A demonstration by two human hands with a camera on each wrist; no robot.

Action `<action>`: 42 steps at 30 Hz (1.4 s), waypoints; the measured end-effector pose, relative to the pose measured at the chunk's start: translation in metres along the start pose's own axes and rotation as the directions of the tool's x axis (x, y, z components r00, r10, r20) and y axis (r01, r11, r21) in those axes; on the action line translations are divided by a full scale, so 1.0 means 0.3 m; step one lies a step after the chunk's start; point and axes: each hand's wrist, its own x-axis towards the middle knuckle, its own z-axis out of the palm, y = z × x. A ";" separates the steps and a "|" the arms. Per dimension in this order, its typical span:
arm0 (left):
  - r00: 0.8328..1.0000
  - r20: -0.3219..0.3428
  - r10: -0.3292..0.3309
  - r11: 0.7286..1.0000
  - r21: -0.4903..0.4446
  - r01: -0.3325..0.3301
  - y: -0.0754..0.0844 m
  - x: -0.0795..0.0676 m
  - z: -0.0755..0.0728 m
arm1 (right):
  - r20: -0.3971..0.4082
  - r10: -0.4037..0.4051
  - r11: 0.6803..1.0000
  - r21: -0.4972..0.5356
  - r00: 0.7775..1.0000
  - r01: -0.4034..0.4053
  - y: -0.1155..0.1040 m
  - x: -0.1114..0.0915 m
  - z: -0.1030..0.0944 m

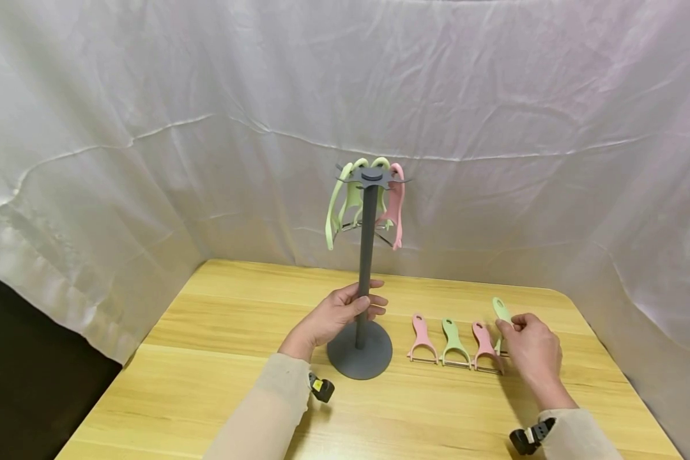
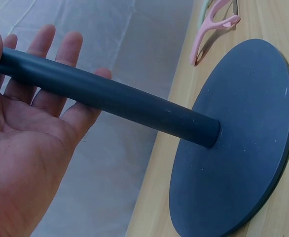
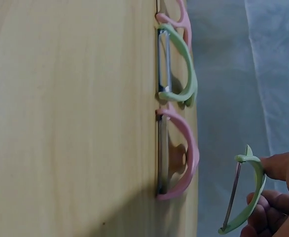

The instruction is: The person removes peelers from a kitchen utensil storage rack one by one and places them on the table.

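A dark grey stand [image 1: 367, 255] rises from a round base [image 1: 345, 363] on the table. My left hand [image 1: 333, 313] grips its pole low down, thumb in front and fingers behind. To the right, my right hand [image 1: 533, 351] pinches a green peeler [image 1: 501, 309] by its handle; the right wrist view shows its blade held above the table. Left of that hand lie a pink peeler [image 1: 482, 337], a green peeler [image 1: 451, 331] and another pink peeler [image 1: 420, 329] in a row, handles pointing away. From the stand's top hooks hang several green peelers [image 1: 331, 217] and one pink peeler [image 1: 398, 211].
The wooden table [image 1: 218, 358] ends at the back against a pale hanging cloth [image 1: 253, 204], which also closes off both sides. A bare hook [image 1: 405, 181] sticks out at the right of the stand's top.
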 end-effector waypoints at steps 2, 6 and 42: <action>1.000 -0.001 0.000 1.000 0.002 0.000 -0.001 0.001 0.000 | 0.018 0.011 1.000 -0.011 1.000 -0.011 0.010 0.002 0.000; 1.000 -0.003 -0.005 1.000 0.012 0.005 0.001 0.000 0.001 | 0.058 0.030 0.999 -0.034 0.998 -0.028 0.032 0.007 -0.002; 1.000 -0.004 -0.019 1.000 0.025 0.019 0.012 0.000 -0.001 | 0.144 0.120 0.983 -0.154 0.982 -0.097 0.137 0.026 0.008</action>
